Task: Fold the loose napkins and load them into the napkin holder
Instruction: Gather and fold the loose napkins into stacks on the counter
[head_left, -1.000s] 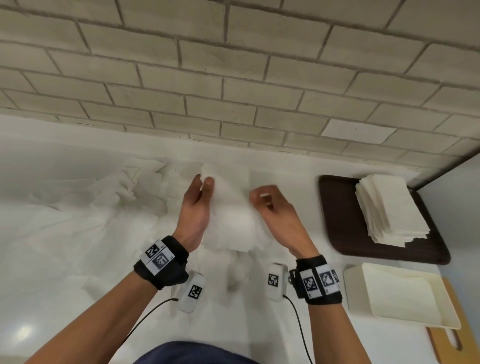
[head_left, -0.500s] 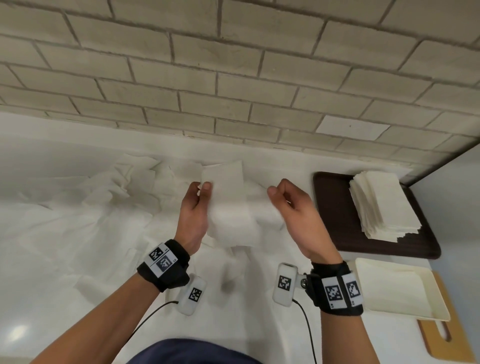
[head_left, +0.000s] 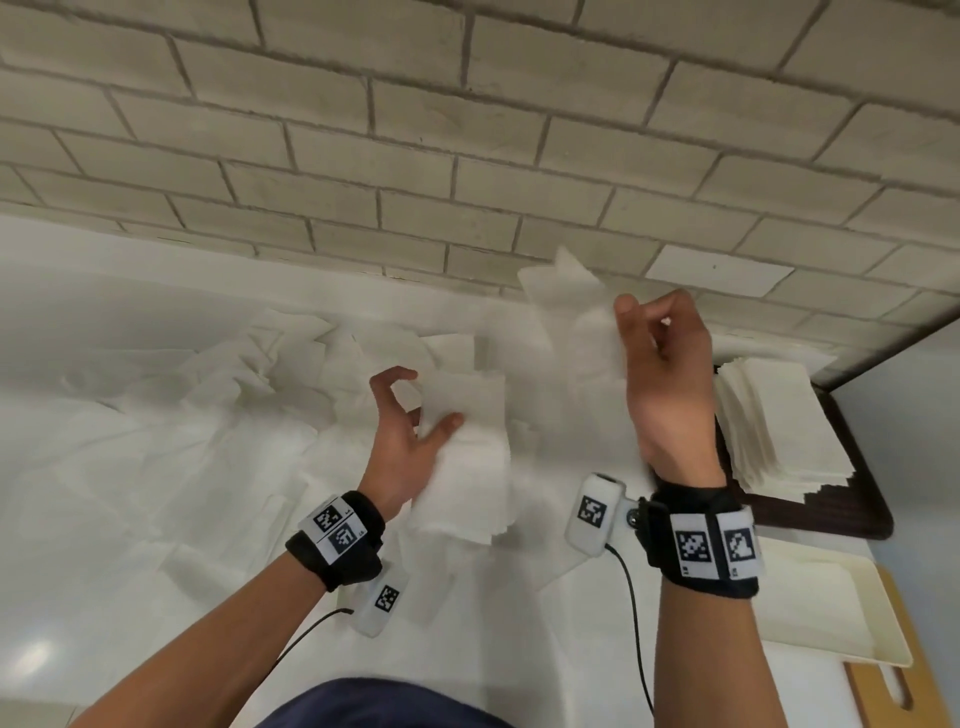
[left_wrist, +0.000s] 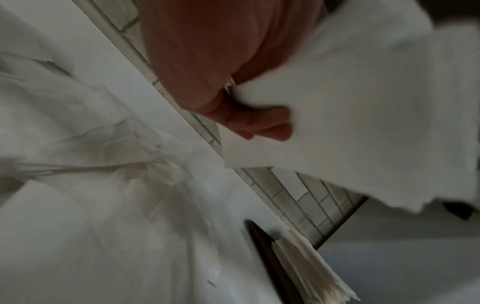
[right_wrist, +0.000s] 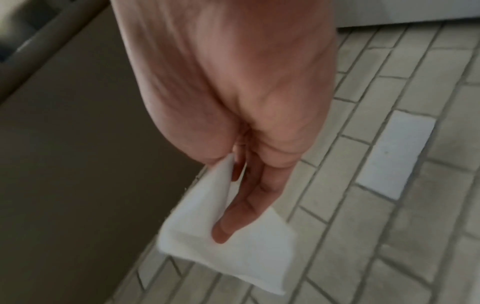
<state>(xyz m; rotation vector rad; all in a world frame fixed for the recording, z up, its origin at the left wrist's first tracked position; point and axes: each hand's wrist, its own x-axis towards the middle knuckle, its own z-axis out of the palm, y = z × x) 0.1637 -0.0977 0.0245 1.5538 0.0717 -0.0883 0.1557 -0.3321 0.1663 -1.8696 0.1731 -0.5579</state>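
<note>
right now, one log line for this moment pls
left hand: holds folded napkin | right hand: pinches raised napkin | folded stack: on brown tray

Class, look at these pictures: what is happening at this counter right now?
A person is sorting napkins. The right hand pinches one raised napkin, while the left hand holds another napkin lower down. Loose napkins cover the counter; a folded stack sits on a dark tray.

left hand (left_wrist: 207, 61) grip on a white napkin (left_wrist: 350, 123), thumb across its edge. loose napkins (left_wrist: 91, 154) on desk (left_wrist: 109, 67) below grip; folded stack (left_wrist: 306, 265) on dark tray (left_wrist: 262, 242) beyond.
</note>
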